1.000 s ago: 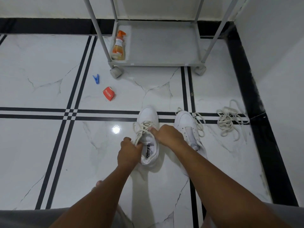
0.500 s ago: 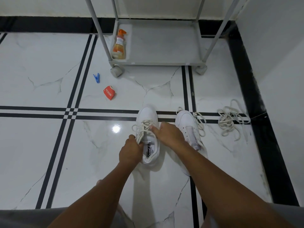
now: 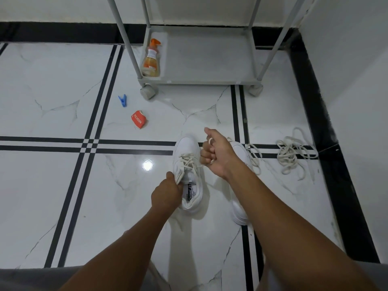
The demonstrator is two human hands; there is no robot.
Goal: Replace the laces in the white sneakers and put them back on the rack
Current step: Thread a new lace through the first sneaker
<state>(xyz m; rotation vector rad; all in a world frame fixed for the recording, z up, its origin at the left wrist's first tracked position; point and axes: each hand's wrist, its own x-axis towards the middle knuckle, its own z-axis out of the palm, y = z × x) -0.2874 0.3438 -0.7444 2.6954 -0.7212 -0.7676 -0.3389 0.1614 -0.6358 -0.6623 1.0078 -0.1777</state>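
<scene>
White marble-look floor tiles [image 3: 63,196] crossed by paired black lines are filling the head view, with a black border strip running along the walls. At the top, a grey wheeled rack [image 3: 201,59] is standing against the wall, and an orange spray bottle [image 3: 151,58] is sitting in the left corner of its lowest shelf. A blue clothespin [image 3: 122,100] and a red sachet [image 3: 139,119] are lying on the floor in front of the rack's left wheel. In the middle, one white sneaker [image 3: 189,175] is resting on the tiles, toe pointing towards the rack, with a cream lace [image 3: 188,161] threading loosely through its eyelets. The left hand [image 3: 165,195] is gripping the near left edge of this sneaker's opening, fingers curled round the collar. The right hand [image 3: 216,152] is hovering above and just to the right of the toe, clenched round a stretch of the lace, which is looping over its fingers. A second white sneaker [image 3: 239,156] is lying just beside the first, largely hidden under the right forearm, with a loose lace [image 3: 253,152] trailing at its far side. Further right, near the black border, a tangled pile of laces [image 3: 294,153] is lying on the floor, well apart from both hands.
</scene>
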